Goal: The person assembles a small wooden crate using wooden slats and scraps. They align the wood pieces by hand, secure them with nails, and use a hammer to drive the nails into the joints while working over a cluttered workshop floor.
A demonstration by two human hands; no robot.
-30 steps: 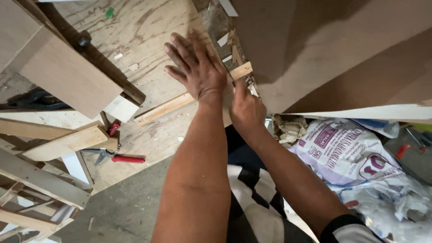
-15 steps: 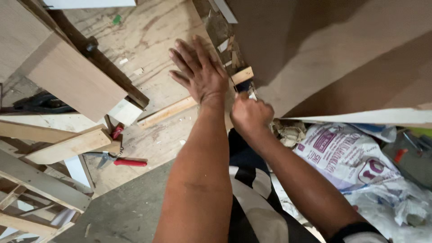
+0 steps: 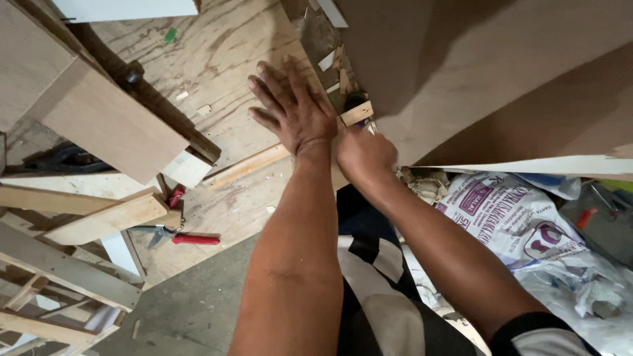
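Right hand [image 3: 362,153] is curled into a loose fist just beside the near end of a narrow wood strip [image 3: 356,113], and a thin pale tool tip shows at its knuckles, though what the fingers grip cannot be made out; the strip lies slanted across the plywood sheet [image 3: 217,59] and runs up to the edge of a large brown board [image 3: 501,72] that leans over the right side of the view. Left hand [image 3: 293,109] lies flat and fully spread, palm down on the plywood and partly over the strip, holding nothing, its wrist almost touching the right hand. Nearest the camera, both forearms come up from the bottom edge over a black and white patterned garment [image 3: 376,277]. To the right, under the brown board, a printed white sack [image 3: 508,211] rests among crumpled clear plastic [image 3: 580,290]. To the left, red-handled pliers [image 3: 188,238] lie on the plywood near a stack of pale timber offcuts [image 3: 105,217], and more light battens [image 3: 59,270] cross the lower left corner above a grey floor [image 3: 178,310]. Farther up on the left, a flat tan panel [image 3: 99,112] sits tilted over the plywood with a small white block [image 3: 188,168] at its lower corner, well apart from both hands
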